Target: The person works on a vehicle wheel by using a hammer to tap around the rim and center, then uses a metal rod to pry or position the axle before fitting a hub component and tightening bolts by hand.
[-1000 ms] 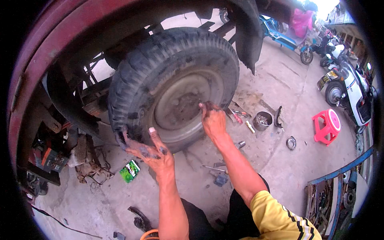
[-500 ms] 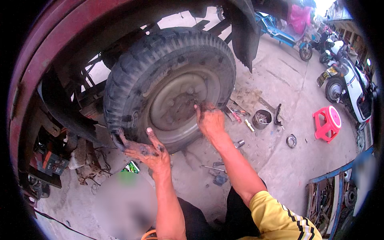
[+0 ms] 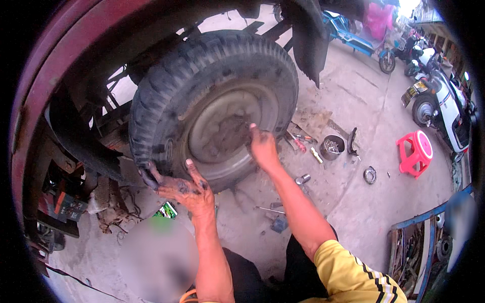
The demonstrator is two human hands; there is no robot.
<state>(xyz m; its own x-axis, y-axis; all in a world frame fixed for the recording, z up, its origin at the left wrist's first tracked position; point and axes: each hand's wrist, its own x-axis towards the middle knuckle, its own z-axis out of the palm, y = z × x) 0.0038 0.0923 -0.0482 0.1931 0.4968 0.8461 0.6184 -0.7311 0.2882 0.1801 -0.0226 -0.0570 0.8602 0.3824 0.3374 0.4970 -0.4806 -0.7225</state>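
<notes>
A large black tyre (image 3: pixel 174 96) on a dusty metal wheel rim (image 3: pixel 199 136) stands upright under a red vehicle body. My left hand (image 3: pixel 184 189), stained with grease, lies against the tyre's lower left side with its fingers spread and the thumb pointing up. At the right part of the wheel's hub (image 3: pixel 225 135), my right hand (image 3: pixel 263 146) is closed with its thumb up. Its curled fingers hide whatever they pinch there.
Right of the wheel, a metal can (image 3: pixel 332 147) of small metal parts stands near hand tools and a metal ring (image 3: pixel 370 174). A pink stool (image 3: pixel 415 154) and a white scooter (image 3: pixel 444 113) are farther right. A blue-framed rack (image 3: pixel 429 222) stands lower right.
My right hand has turned at the hub, its thumb now higher and the back of the hand rolled over. The left hand has kept its place on the tyre.
</notes>
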